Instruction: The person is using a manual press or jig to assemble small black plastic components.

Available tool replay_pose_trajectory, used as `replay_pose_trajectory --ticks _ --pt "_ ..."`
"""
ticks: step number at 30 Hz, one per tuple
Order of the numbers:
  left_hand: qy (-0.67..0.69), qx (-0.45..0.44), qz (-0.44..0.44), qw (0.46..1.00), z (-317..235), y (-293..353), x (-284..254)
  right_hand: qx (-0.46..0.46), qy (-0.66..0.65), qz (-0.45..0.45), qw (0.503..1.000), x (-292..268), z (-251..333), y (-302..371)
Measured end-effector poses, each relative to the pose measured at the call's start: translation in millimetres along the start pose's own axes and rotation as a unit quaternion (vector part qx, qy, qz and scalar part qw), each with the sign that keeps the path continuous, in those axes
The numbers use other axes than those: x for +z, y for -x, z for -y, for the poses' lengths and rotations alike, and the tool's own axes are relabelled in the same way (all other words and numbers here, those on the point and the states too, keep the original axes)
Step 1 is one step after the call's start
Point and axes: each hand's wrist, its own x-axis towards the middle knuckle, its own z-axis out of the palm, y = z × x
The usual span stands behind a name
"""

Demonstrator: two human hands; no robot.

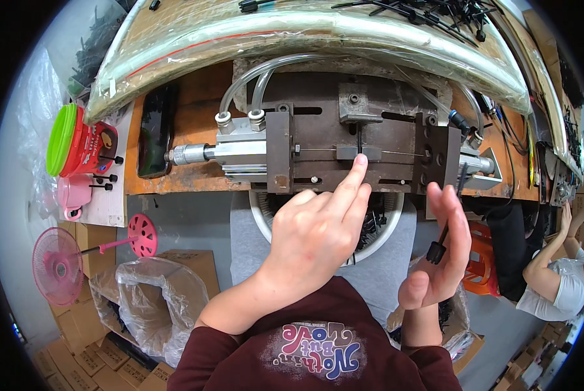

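So the left hand (pixel 315 231) is reaching up toward 12 o'clock, index finger stretched out with its tip touching the small metal block (pixel 359 153) in the middle of the steel jig (pixel 364 146). The other fingers are loosely curled and I can't see anything in that grip, it's just poking. A thin black pin (pixel 360 138) stands in the slot right above the fingertip, and a fine wire (pixel 396 152) runs sideways through the block.

The right hand (pixel 442 251) sits off at about 4 o'clock from the left one, palm mostly open and turned inward. A skinny black cable part (pixel 443 233) with a chunky black end lies across the fingers; the grip is slack, more cradling than clenching, so I'd call it loosely holding that piece.

The jig is bolted on the wooden bench (pixel 194 124). A pneumatic cylinder (pixel 230 153) sticks out at its 9 o'clock side with two clear hoses (pixel 253 81) looping up from it. Directly below the jig, at 6 o'clock, there's a white round basket (pixel 377 228) with black parts in it, partly hidden by the left hand.

Further left: a dark phone (pixel 156 130) lying on the bench, a red tub with a green lid (pixel 77 140), a pink cup (pixel 73 193) and a small pink fan (pixel 58 266). Another person (pixel 553 274) sits at 3 o'clock.
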Motion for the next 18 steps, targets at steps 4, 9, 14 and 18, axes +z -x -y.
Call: replay_pose_trajectory --ticks 4,9,14,18 --pt "0.006 -0.002 0.007 1.0 0 -1 0 0.02 -0.05 -0.01 0.998 -1 1 2" --pt "0.003 -0.004 0.007 1.0 0 -1 0 -0.015 -0.092 -0.004 0.996 2 -2 -1" --pt "0.009 -0.007 -0.005 1.0 2 2 0 0.039 0.056 0.023 0.997 0 13 -17" --pt "0.075 -0.028 0.006 0.997 3 7 -11 0.044 0.109 0.033 0.992 8 9 -27"
